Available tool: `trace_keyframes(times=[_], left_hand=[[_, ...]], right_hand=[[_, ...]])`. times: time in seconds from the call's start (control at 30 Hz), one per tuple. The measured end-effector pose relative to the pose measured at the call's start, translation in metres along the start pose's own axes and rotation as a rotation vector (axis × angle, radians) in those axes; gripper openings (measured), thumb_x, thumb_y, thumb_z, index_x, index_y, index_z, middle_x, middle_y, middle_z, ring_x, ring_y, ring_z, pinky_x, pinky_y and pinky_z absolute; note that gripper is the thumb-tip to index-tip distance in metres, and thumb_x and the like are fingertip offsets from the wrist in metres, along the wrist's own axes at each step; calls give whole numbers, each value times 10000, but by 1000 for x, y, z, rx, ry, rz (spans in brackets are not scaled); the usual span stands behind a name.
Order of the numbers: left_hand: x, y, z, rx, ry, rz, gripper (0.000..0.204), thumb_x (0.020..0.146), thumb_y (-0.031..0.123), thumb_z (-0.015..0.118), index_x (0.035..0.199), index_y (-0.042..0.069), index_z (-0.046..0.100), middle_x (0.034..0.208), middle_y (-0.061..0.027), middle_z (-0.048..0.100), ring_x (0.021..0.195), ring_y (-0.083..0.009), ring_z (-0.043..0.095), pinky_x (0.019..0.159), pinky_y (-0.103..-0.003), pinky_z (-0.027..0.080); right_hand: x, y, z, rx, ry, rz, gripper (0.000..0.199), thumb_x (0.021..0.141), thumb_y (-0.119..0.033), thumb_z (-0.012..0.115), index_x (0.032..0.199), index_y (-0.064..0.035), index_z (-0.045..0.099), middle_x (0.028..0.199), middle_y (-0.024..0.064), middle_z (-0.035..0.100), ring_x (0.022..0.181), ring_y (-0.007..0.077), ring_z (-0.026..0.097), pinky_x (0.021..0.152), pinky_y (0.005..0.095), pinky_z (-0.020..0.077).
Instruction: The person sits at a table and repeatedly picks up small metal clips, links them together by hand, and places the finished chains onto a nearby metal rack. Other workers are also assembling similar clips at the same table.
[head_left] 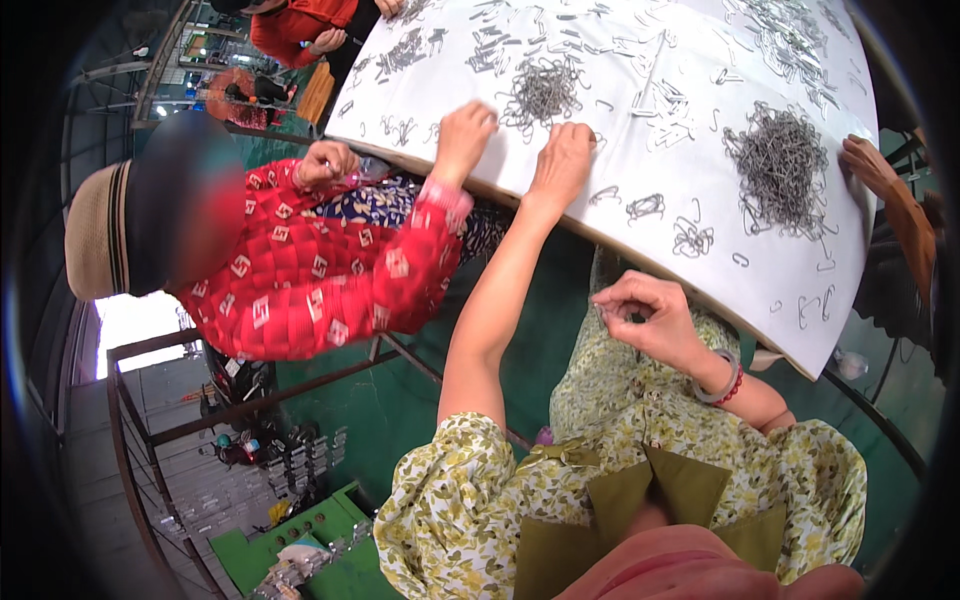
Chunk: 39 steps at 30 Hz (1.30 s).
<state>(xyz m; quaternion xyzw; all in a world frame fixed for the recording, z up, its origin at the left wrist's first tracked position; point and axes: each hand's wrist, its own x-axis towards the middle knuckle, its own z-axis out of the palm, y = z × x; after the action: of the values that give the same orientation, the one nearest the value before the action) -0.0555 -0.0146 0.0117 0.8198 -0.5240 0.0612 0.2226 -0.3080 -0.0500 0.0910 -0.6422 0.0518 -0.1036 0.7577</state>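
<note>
My left hand (564, 163) reaches over the white table (660, 215). Its fingers are bent together at the near edge of a pile of grey metal hooks (543, 90); whatever they pinch is hidden. In front of my body, below the table's near edge, my right hand (655, 318) is closed with thumb and forefinger meeting. A tiny piece shows at its fingertips, too small to name. Beside my left hand, a co-worker's hand (465, 140) touches the tabletop near the same pile. Small clusters of bent wire hooks (693, 236) lie along the near edge.
A larger heap of hooks (778, 170) sits at the right, near another person's hand (872, 165). Flat metal pieces (660, 115) are scattered farther back. The co-worker in a red patterned sleeve (330, 290) sits close on my left. A metal frame (260, 410) stands behind.
</note>
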Motion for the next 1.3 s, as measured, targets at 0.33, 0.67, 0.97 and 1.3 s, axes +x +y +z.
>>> trace_keyframes(times=[0.33, 0.67, 0.97, 1.3], left_hand=[[-32, -19, -13, -173, 237, -192, 128, 839, 69, 624, 934, -17, 626, 825, -196, 630, 837, -375, 589, 773, -451, 462], [-148, 146, -121, -1061, 226, -478, 60, 901, 34, 607, 952, 1, 611, 933, -40, 646, 846, -87, 583, 796, -240, 478], [-158, 170, -86, -828, 446, -310, 101, 866, 61, 657, 919, -2, 601, 935, -89, 615, 798, -168, 612, 713, -294, 503], [-156, 157, -73, -1130, 476, -453, 91, 941, 41, 557, 1005, -20, 534, 958, -123, 648, 942, -162, 618, 877, -287, 479]], right_hand=[[-29, 9, 18, -44, 2, -92, 256, 734, 67, 616, 973, 10, 690, 790, 10, 596, 729, 61, 578, 668, 204, 514], [-37, 13, 10, -10, 111, -78, 206, 785, 84, 619, 969, 18, 684, 807, 8, 605, 728, 58, 580, 678, 200, 494], [-25, 9, 2, -136, 177, -170, 224, 787, 84, 623, 993, 17, 680, 831, 30, 633, 776, 74, 612, 705, 221, 518], [89, 6, -64, -623, 257, -144, 291, 925, -198, 592, 1178, -70, 656, 725, 54, 664, 597, 76, 601, 560, 241, 503]])
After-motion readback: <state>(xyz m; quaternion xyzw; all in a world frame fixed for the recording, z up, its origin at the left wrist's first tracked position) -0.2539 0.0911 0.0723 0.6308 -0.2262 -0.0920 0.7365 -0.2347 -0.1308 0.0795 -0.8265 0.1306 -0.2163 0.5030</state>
